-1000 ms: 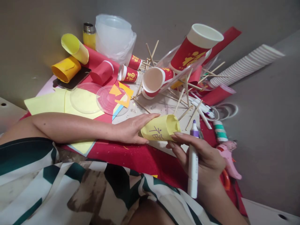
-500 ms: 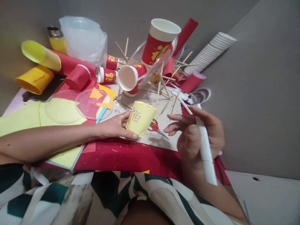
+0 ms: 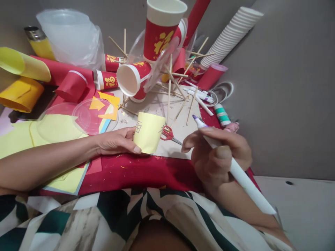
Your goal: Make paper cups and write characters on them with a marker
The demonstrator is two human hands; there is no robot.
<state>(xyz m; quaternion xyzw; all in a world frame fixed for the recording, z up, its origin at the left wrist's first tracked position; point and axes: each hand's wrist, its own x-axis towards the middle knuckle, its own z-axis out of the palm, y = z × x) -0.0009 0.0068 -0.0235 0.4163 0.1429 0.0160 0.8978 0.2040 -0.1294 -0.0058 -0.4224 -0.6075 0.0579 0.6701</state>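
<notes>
My left hand [image 3: 117, 141] is closed round the left and lower side of a yellow paper-covered cup [image 3: 150, 134]. Dark drawn characters show at the cup's left and right edges, partly turned out of sight. In my right hand [image 3: 220, 153] is a white marker pen [image 3: 248, 188], its purple tip uncapped and pointing up and left, apart from the cup. Red-handled scissors [image 3: 169, 134] lie on the pale board [image 3: 180, 150] just behind and right of the cup.
A stick-and-cup structure with a large red paper cup [image 3: 164, 38] rises behind. At the right leans a stack of white cups [image 3: 230, 36] beside several markers [image 3: 201, 96]. Clear plastic lids [image 3: 59, 122], orange paper scraps [image 3: 111, 104] and yellow sheets [image 3: 18, 136] lie left.
The yellow cup has turned in my left hand, so its first character sits nearer the left edge. My right hand has tilted the marker, swinging its tip left. The camera view has shifted.
</notes>
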